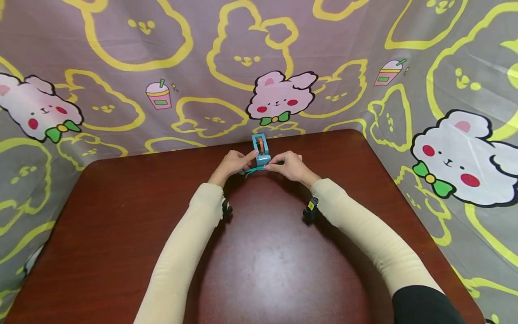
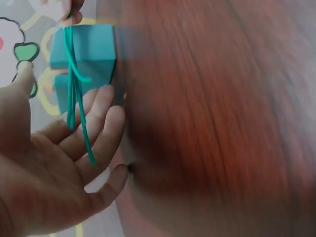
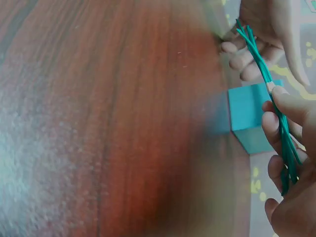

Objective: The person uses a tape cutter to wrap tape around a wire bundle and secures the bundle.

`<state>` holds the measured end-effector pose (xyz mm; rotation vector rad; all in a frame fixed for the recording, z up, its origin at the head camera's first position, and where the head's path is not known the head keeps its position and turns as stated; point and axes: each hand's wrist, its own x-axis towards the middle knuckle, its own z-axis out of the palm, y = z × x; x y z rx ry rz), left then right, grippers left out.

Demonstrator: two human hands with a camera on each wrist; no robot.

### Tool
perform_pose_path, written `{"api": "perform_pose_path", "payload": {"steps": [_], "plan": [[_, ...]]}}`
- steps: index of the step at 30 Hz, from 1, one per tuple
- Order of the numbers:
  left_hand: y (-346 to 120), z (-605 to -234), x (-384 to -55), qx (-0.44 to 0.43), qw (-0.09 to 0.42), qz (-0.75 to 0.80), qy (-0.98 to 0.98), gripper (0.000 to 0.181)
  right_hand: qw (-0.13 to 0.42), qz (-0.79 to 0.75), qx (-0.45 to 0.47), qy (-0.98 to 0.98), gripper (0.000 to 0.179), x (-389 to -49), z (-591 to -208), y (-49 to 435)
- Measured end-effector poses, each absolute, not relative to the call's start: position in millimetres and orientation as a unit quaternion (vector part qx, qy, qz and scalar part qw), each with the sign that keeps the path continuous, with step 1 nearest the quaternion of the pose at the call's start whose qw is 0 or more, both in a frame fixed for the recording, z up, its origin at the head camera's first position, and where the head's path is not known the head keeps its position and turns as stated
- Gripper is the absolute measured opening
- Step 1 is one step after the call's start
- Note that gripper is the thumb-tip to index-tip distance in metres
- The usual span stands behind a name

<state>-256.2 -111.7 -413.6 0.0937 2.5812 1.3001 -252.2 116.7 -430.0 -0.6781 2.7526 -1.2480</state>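
My right hand pinches a bundle of thin green wire-like strands between thumb and fingers. A small pale patch shows on the bundle beside the thumb in the right wrist view. The loose strand ends pass in front of my left hand, whose fingers are spread and relaxed, palm toward the strands; whether they touch is hard to tell. Just beyond both hands stands a blue tape dispenser with an orange-brown roll in it. The left thumb appears close to the dispenser's side in the head view.
The dark red-brown wooden table has rounded back corners. Behind it and along both sides hangs a cloth printed with cartoon rabbits and yellow outlines. The dispenser stands near the back edge, close to this cloth.
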Motion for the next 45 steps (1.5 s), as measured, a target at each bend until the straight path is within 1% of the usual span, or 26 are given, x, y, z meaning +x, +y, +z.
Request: {"api": "perform_pose_path", "payload": {"steps": [3, 6, 9, 12, 16, 19, 21, 28, 30, 32, 35, 39, 43, 45], "plan": [[-121, -412, -250, 0.087, 0.144, 0.440, 0.882, 0.063, 0.032, -0.410, -0.220, 0.885, 0.016, -249, -424, 120], [-128, -410, -243, 0.150, 0.168, 0.434, 0.872, 0.050, 0.041, -0.424, -0.224, 0.877, 0.015, -245, -419, 122], [-132, -408, -235, 0.195, 0.171, 0.444, 0.857, 0.038, 0.046, -0.443, -0.232, 0.865, 0.015, -239, -413, 123], [-135, -405, -226, 0.202, 0.148, 0.462, 0.851, 0.031, 0.045, -0.458, -0.246, 0.853, 0.017, -231, -408, 123], [-136, -399, -215, 0.180, 0.131, 0.497, 0.839, 0.027, 0.024, -0.477, -0.262, 0.839, 0.017, -221, -403, 123], [-133, -395, -207, 0.161, 0.128, 0.518, 0.830, 0.027, -0.017, -0.466, -0.282, 0.838, 0.017, -215, -402, 123], [-132, -393, -204, 0.151, 0.132, 0.532, 0.822, 0.028, -0.059, -0.442, -0.302, 0.842, 0.019, -212, -403, 123], [-130, -395, -197, 0.127, 0.147, 0.578, 0.793, 0.032, -0.235, -0.308, -0.364, 0.847, 0.025, -201, -403, 120], [-130, -395, -196, 0.128, 0.145, 0.580, 0.791, 0.032, -0.266, -0.277, -0.379, 0.842, 0.024, -198, -402, 118], [-130, -395, -194, 0.131, 0.144, 0.580, 0.791, 0.032, -0.283, -0.255, -0.392, 0.837, 0.022, -196, -403, 115], [-130, -393, -192, 0.136, 0.143, 0.580, 0.791, 0.031, -0.287, -0.241, -0.408, 0.832, 0.021, -195, -404, 111], [-129, -392, -189, 0.146, 0.140, 0.571, 0.795, 0.029, -0.279, -0.240, -0.409, 0.835, 0.018, -194, -406, 108], [-128, -389, -187, 0.150, 0.131, 0.550, 0.811, 0.027, -0.260, -0.236, -0.403, 0.845, 0.015, -193, -404, 108], [-129, -387, -187, 0.151, 0.127, 0.537, 0.820, 0.026, -0.242, -0.235, -0.401, 0.852, 0.014, -192, -401, 108]]}}
